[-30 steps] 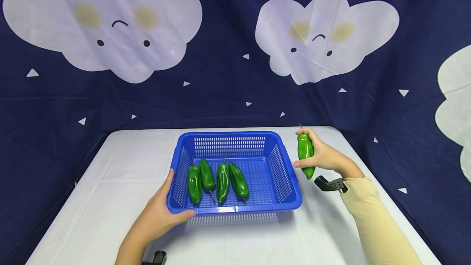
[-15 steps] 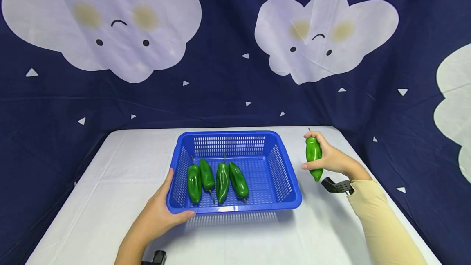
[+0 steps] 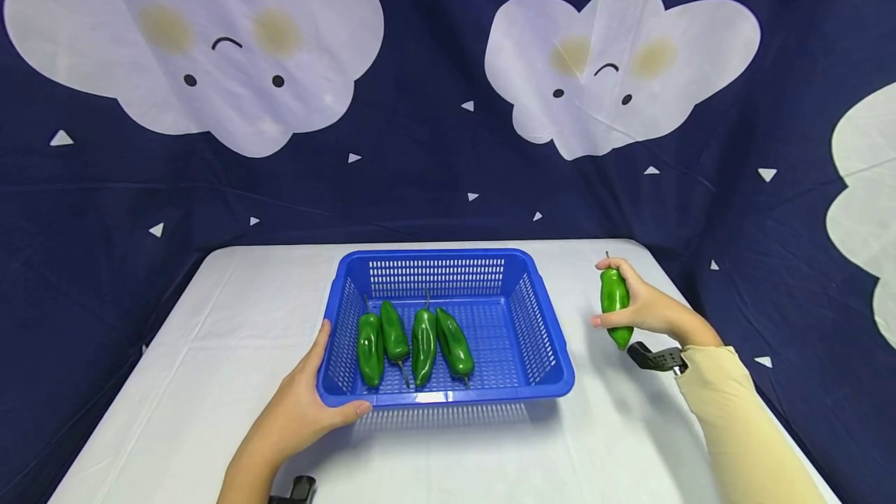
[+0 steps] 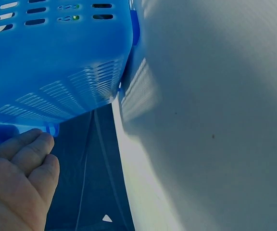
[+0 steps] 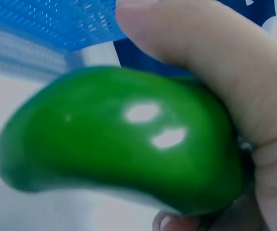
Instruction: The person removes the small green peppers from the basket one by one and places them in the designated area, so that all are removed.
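Note:
A blue plastic basket (image 3: 448, 395) with slotted walls stands at the middle of the table, with several glossy green peppers (image 3: 423, 348) side by side in its left half. My left hand (image 3: 297, 403) grips the basket's front left corner, thumb along the front rim and fingers at the left side. In the left wrist view, its fingers (image 4: 30, 154) reach up at the rim. Right of the basket, my right hand (image 3: 649, 308) holds another green pepper (image 3: 614, 294) between thumb and fingers, stem pointing away and tip toward me. The right wrist view shows this pepper filling the middle, thumb alongside.
A white cloth covers the table (image 3: 210, 333). Behind it hangs a dark blue curtain (image 3: 434, 177) with printed clouds. Each wrist carries a black camera mount (image 3: 658, 358). The basket's slotted front casts a shadow on the cloth.
My right hand has moved to the right and slightly toward me, carrying the green pepper farther from the basket. The left hand, the basket and the peppers inside have stayed put.

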The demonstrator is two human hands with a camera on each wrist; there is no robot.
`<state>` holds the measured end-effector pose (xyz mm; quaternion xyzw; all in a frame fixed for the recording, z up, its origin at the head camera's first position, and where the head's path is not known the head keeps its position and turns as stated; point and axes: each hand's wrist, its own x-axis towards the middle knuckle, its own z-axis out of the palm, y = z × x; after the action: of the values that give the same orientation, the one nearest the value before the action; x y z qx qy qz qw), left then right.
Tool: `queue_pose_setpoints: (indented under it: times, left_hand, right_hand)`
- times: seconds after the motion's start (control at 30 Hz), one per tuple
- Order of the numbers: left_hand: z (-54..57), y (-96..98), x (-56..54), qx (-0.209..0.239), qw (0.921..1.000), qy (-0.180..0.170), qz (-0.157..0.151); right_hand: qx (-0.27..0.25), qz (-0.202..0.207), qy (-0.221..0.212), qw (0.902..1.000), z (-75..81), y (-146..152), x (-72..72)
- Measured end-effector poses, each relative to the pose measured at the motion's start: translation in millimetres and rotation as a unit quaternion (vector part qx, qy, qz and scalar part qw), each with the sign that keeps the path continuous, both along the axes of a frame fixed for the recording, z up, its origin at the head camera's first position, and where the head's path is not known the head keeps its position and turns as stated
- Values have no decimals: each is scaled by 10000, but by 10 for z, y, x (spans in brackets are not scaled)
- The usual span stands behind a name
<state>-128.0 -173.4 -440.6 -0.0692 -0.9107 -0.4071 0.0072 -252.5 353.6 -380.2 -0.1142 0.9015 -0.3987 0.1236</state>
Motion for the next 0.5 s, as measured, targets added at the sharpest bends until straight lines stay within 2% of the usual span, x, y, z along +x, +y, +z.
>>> queue_pose_setpoints:
  times: [0.2,0.5]
  left_hand:
    - [11,-3,7,-47,10000,31,-1]
    - [24,2,10,-85,9999,64,-47]
  right_hand:
    - [254,-5,267,9993,-81,72,-6]
    - [453,-88,378,9982,-238,131,-23]
